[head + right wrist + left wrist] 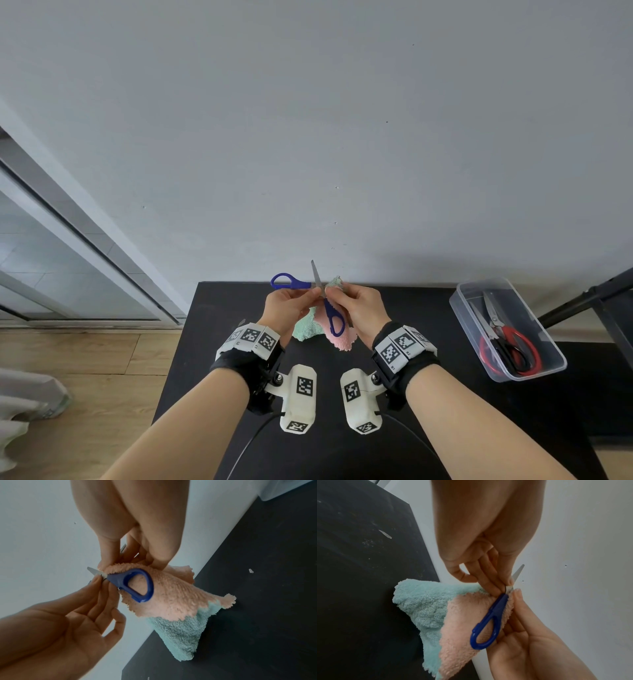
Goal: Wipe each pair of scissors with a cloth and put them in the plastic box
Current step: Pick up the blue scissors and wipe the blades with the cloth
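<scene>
Blue-handled scissors [330,311] [494,609] [135,580] are held spread wide above the black table [445,428], one blade pointing up. My left hand [301,298] [503,586] [101,582] pinches them near the pivot. My right hand [346,298] [517,597] [137,561] grips a fluffy pink and teal cloth [308,330] [426,601] [171,595] against the scissors; the other blade is hidden in it. One blue loop hangs in front of the cloth. The clear plastic box [476,339] stands at the right with red-handled scissors [513,349] and a black-handled pair inside.
The table's far edge runs along a pale wall just behind my hands. A black metal frame [599,294] stands behind the box at the far right. Wooden floor and a sliding door lie to the left.
</scene>
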The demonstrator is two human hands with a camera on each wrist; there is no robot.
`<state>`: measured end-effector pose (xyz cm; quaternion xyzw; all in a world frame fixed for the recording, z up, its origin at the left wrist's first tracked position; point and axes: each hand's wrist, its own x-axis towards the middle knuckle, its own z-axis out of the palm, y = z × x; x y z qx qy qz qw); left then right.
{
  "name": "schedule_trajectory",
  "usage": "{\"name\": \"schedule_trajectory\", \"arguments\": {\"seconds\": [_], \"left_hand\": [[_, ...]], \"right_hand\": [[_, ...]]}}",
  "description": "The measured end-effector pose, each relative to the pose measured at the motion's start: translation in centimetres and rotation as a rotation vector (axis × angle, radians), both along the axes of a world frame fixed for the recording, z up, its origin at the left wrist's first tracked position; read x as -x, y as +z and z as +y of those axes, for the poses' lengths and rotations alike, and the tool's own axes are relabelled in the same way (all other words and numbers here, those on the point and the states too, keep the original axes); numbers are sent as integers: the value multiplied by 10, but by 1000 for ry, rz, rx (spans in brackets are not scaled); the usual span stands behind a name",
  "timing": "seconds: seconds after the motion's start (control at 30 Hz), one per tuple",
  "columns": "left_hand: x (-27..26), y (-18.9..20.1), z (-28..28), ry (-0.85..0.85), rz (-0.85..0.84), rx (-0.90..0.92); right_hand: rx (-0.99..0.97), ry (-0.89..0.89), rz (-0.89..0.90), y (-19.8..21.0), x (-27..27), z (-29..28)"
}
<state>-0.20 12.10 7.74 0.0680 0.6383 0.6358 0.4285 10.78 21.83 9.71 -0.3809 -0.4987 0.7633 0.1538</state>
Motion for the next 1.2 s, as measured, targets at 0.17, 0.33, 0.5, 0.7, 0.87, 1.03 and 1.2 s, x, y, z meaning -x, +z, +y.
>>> {"name": "schedule_trajectory", "arguments": {"seconds": [0.17, 0.33, 0.5, 0.7, 0.87, 1.03, 1.2], "left_hand": [[4, 0, 0, -9, 83, 22], [10, 6, 1, -44, 81, -2], [8, 8, 2, -20, 50, -31], [4, 6, 5, 22, 21, -35], [0, 8, 6, 13, -64, -53], [-4, 9, 6, -40, -83, -47], [-1, 12, 4, -55, 37, -1]], "right_hand": [[-95, 27, -43, -2, -2, 3], [-119, 54, -46, 1, -3, 8], [-174, 83, -88, -4, -5, 16], [-119, 30, -76, -4, -8, 18], [71, -42, 20, -1, -9, 14], [49, -38, 53, 3, -5, 8], [-92, -1, 13, -2, -7, 9]]}}
